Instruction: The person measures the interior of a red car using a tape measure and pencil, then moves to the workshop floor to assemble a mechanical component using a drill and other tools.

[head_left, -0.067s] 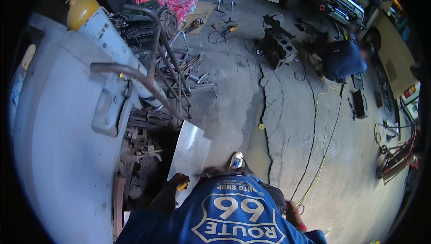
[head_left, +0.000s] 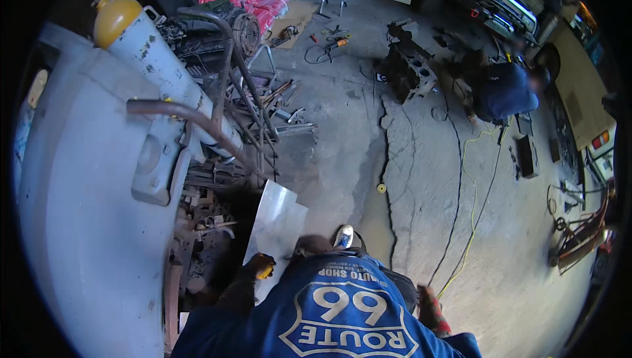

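Observation:
My left hand (head_left: 259, 267), dark-gloved, is closed around a small yellow object at the lower edge of a bare sheet of metal (head_left: 275, 223), which leans against a pile of scrap. My right hand (head_left: 429, 306), in a red-patterned glove, hangs by my side, away from the sheet; its fingers are unclear. My blue printed shirt (head_left: 342, 312) fills the lower middle of the view. One light shoe (head_left: 343, 235) shows just beyond it, beside the sheet.
A grey gas cylinder (head_left: 155, 62) with a yellow cap lies over a large grey car body panel (head_left: 79, 226) on the left. Bent pipes and scrap metal (head_left: 250, 114) are piled ahead. A crouching person in blue (head_left: 503, 91) works by an engine block (head_left: 408, 68). A yellow cable (head_left: 471, 200) crosses the cracked concrete floor.

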### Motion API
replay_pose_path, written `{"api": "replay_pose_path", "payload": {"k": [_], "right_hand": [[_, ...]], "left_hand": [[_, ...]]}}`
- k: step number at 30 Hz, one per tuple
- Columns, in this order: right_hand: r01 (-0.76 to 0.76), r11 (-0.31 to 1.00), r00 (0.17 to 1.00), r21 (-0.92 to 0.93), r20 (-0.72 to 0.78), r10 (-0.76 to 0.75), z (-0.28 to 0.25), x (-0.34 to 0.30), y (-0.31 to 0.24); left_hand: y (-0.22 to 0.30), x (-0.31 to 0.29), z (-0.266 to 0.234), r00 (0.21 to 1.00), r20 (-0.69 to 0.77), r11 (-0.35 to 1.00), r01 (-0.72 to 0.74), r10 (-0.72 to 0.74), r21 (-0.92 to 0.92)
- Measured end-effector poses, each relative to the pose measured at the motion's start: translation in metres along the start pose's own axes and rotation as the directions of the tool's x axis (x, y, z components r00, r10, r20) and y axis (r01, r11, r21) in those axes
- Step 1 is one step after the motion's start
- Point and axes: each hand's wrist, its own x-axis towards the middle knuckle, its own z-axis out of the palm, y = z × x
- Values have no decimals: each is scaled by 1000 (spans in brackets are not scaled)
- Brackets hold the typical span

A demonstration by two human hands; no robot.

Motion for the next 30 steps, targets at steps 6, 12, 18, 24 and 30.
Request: {"api": "replay_pose_path", "payload": {"k": [6,12,18,24,30], "right_hand": [[528,831,849,-174,146,-508,114,28,-439],[757,646,650,-95,203,-732,219,41,-685],[246,939,969,-239,41,-244,214,80,-734],[31,988,998,-151,55,-23,220,92,-781],[110,900,987,-422,156,-47,235,180,-939]], "left_hand": [[83,131,16,890,-131,840,-351,436,414],[225,281,-2,917,60,283,-183,394,941],[537,320,-32,808,253,127,-372,533,919],[817,353,-35,862,-357,930,-298,359,216],[922,445,-25,891,-397,970,-242,222,0]]}}
